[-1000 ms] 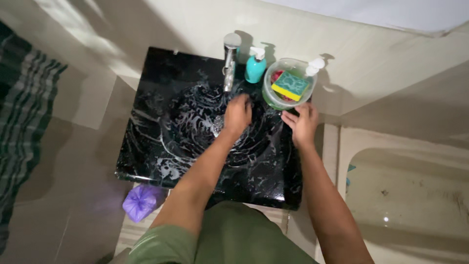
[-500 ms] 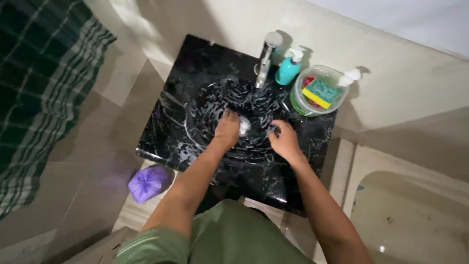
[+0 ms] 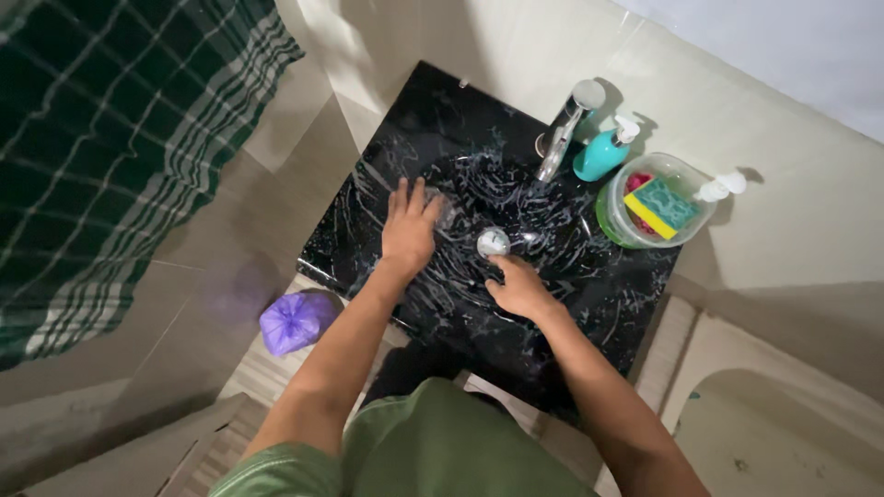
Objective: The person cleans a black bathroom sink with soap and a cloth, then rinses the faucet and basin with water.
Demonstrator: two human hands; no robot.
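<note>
Black marbled sink [image 3: 368,230], soap-streaked throughout. Left hand [image 3: 408,228] flat, fingers spread wide, pressed on the basin's left slope, holding nothing. Right hand [image 3: 518,287] loosely curled, empty, fingertips just beside the metal drain [image 3: 493,242] at basin centre. Faucet [image 3: 562,133], teal soap dispenser [image 3: 603,152], sponge tub [image 3: 656,207] on back rim.

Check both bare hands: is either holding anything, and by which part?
Nothing is visibly held. The left hand lies flat, fingers spread, on the soapy black marble sink basin. The right hand rests in the basin beside the round metal drain; its fingertips are unclear.
</note>
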